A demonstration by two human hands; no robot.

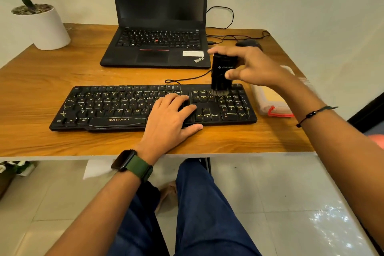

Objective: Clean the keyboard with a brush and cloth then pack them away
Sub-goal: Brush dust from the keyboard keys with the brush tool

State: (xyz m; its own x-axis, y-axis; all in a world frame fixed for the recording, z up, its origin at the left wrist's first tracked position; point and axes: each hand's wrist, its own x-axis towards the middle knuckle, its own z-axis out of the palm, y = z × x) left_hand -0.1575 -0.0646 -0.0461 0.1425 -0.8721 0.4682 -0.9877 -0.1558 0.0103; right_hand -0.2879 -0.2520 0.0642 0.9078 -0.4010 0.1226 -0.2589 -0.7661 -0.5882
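A black Zebronics keyboard [108, 108] lies across the middle of the wooden desk [41, 81]. My right hand [251, 68] grips a black brush [222, 72] upright, its bristles touching the keys at the keyboard's upper right, near the number pad. My left hand [170, 118] rests flat on the keyboard's right-centre keys, fingers spread, thumb at the front edge. To the right of the keyboard sits a clear plastic box [272, 99] with an orange clasp and something yellowish inside; I cannot tell if it is the cloth.
A black laptop [158, 47] stands open behind the keyboard with its screen dark. A black mouse [248, 43] and cables lie at the back right. A white plant pot [44, 27] sits at the back left corner. My legs are under the desk's front edge.
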